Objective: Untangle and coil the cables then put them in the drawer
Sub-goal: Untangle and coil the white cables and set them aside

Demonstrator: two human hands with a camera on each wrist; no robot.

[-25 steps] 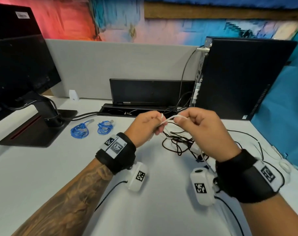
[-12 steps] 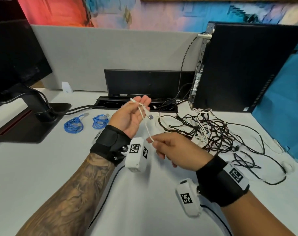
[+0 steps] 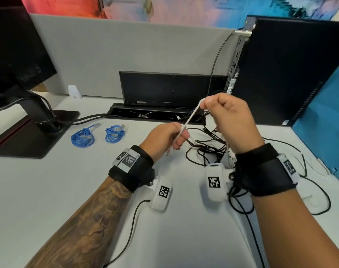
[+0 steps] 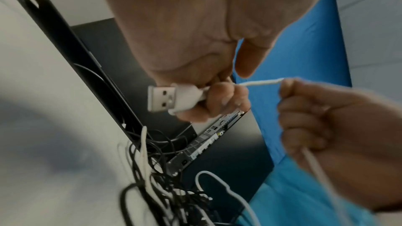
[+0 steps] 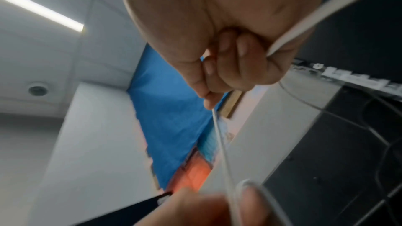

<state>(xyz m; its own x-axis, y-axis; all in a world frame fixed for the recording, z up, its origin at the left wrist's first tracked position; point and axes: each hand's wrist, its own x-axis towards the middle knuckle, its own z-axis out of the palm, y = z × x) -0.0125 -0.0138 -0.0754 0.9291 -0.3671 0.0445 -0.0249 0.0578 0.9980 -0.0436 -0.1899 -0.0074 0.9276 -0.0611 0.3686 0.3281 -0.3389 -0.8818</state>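
Left hand [image 3: 165,139]: raised above the counter [image 3: 48,190], fingers curled round the plug end of the white cable [image 3: 190,117]. In the left wrist view the flat metal plug [image 4: 162,98] sticks out of this grip, fingers closed on the white sleeve behind it

Right hand [image 3: 229,120]: held higher and further back than the left, thumb and forefinger pinching the same white cable, other fingers curled. The cable runs taut on a slant between the two grips. In the right wrist view a second run of it leaves the underside of the fist and passes toward the camera

Tangle of black cables [image 3: 207,149]: lies on the counter directly below and behind both hands, with white strands mixed in. Loose black loops spread to the right, near the blue panel [image 3: 323,120]

Two blue cables [image 3: 83,136], each already coiled, lie side by side on the counter left of the hands, just beside the monitor base [image 3: 29,136]

A black computer case [image 3: 288,70] stands upright at the right rear. No drawer is in view
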